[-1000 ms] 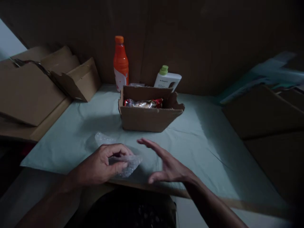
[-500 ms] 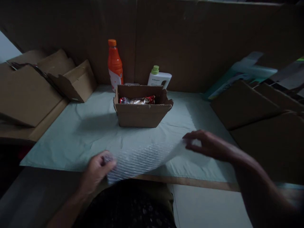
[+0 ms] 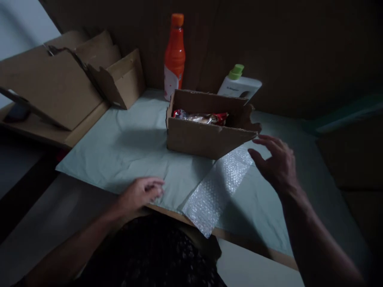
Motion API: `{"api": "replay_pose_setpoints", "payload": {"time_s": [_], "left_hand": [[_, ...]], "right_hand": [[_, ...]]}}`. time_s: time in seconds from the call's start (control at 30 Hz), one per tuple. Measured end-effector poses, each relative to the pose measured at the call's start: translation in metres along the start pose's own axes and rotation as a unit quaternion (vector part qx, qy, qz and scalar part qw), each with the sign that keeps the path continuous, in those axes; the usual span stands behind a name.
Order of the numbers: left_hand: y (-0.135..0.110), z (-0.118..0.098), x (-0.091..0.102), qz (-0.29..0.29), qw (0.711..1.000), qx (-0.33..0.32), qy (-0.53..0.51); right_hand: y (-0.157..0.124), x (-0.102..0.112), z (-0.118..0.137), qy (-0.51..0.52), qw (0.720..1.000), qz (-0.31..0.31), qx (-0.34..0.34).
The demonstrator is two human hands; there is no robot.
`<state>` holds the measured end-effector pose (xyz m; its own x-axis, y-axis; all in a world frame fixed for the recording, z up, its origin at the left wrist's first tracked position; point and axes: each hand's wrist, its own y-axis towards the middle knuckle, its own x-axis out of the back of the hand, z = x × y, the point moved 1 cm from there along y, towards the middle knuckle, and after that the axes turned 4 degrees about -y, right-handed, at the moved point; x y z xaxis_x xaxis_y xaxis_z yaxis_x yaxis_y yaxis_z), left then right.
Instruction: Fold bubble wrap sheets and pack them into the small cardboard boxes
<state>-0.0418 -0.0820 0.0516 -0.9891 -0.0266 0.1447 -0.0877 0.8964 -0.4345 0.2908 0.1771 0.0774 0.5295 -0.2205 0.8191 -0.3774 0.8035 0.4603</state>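
A strip of bubble wrap (image 3: 214,193) lies slantwise on the pale cloth. Its near end hangs over the table's front edge and its far end reaches the small cardboard box (image 3: 194,137). Inside that open-topped box is a clear packet with red ends (image 3: 200,118). My right hand (image 3: 275,161) is open beside the box's right corner, thumb and fingers apart; whether a fingertip touches the cardboard I cannot tell. Left of the wrap, my left hand (image 3: 140,194) hovers near the cloth's front edge, empty, its fingers loosely bent and a little blurred.
An orange bottle (image 3: 175,57) and a white bottle with a green cap (image 3: 241,85) stand behind the box. Cardboard boxes (image 3: 56,87) line the left side. A dark cardboard wall (image 3: 284,48) closes the back. The pale cloth (image 3: 134,139) covers the tabletop.
Both hands have let go of the bubble wrap, which now rests on the cloth. My right hand has moved up to the box's corner. The camera view has turned and tilted.
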Motion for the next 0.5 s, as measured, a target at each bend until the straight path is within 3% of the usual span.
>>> {"api": "replay_pose_setpoints", "payload": {"time_s": [0.07,0.13,0.23,0.33,0.4,0.47,0.5], "left_hand": [[0.013,-0.008,0.032,-0.125,0.989,-0.077,0.015],[0.037,-0.022,0.047,-0.19,0.965,-0.178,0.028],[0.086,-0.049,0.041,-0.153,0.941,-0.3,0.041],[0.114,-0.069,0.026,-0.133,0.928,-0.346,0.036],[0.103,-0.067,0.02,-0.176,0.922,-0.341,0.046],[0.067,-0.048,0.015,-0.226,0.914,-0.326,0.083],[0.043,-0.034,0.01,-0.213,0.917,-0.317,0.116]], "right_hand": [[-0.014,-0.007,0.007,0.069,0.997,0.025,-0.018],[-0.017,-0.018,0.019,0.143,0.988,0.048,-0.04],[-0.009,-0.035,0.042,0.223,0.97,0.062,-0.068],[-0.005,-0.044,0.058,0.246,0.963,0.055,-0.091],[-0.01,-0.044,0.059,0.242,0.965,0.051,-0.088],[-0.021,-0.037,0.054,0.231,0.968,0.041,-0.093],[-0.028,-0.031,0.052,0.225,0.969,0.03,-0.101]]}}
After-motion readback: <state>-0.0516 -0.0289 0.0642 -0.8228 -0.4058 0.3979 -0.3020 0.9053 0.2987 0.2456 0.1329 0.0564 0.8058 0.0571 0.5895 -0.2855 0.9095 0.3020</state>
